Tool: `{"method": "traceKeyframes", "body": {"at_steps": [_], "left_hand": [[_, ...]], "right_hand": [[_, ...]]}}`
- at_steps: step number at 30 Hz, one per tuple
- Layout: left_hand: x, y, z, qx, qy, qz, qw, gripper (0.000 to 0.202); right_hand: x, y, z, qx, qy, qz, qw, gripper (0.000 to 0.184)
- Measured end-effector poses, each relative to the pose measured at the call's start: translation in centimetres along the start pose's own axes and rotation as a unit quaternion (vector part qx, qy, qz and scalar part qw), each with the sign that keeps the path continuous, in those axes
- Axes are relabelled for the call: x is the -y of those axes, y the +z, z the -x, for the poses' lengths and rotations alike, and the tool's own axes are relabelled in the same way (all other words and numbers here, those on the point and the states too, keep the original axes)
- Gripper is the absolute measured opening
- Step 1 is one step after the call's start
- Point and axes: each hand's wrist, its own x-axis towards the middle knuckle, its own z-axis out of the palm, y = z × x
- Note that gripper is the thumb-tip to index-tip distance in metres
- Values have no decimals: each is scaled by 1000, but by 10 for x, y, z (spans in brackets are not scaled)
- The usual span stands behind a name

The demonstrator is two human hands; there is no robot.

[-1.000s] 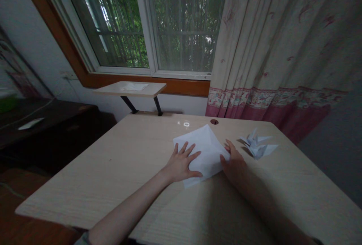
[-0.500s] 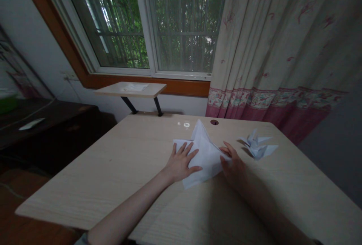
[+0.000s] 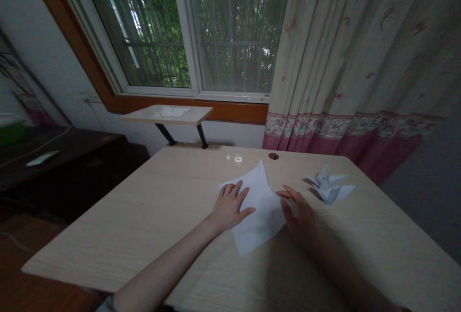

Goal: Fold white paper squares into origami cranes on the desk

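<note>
A white sheet of paper [image 3: 260, 211] lies partly folded on the light wooden table [image 3: 151, 225], with its far corner raised off the surface. My left hand [image 3: 229, 206] rests flat on the sheet's left part, fingers stretched out. My right hand [image 3: 297, 211] is at the sheet's right edge, fingers curled over that edge and holding it. Two folded white paper cranes [image 3: 329, 185] sit on the table to the right of my right hand.
A small raised shelf [image 3: 167, 113] stands at the table's back edge under the window. A cable hole [image 3: 273, 156] is in the tabletop behind the sheet. A patterned curtain [image 3: 360, 62] hangs at the right. A dark cabinet [image 3: 54, 158] stands to the left.
The sheet's far corner lifted from lying flat and the sheet turned, its near corner now pointing closer to me. My right hand shifted slightly along the right edge. My left hand stayed pressed on it.
</note>
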Motion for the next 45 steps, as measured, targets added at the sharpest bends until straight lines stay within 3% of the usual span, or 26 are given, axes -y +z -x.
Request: {"method": "traceKeyframes", "body": {"at_steps": [7,14,18,21,31,36,45], "left_hand": [[4,11,-1,-23,-19,13,999,63],[12,-2,-7,-193,-80,110,972,41],[12,-14,-7,-257,-61,143,954,39],[11,-19,-5,-273,-46,156,948,38],[10,-19,-3,-265,12,189,945,33],[10,-16,-3,-267,6,205,942,29],[16,-3,-7,-61,-4,138,989,29]], "right_hand": [[3,-1,9,31,-36,-33,998,35],[9,-8,12,124,-88,-93,984,43],[16,-16,8,182,-111,-124,969,52],[21,-19,5,201,-108,-143,963,54],[14,-7,3,286,-118,-161,937,54],[13,-1,6,318,-126,-131,931,58],[16,0,5,374,-137,-72,914,52]]}}
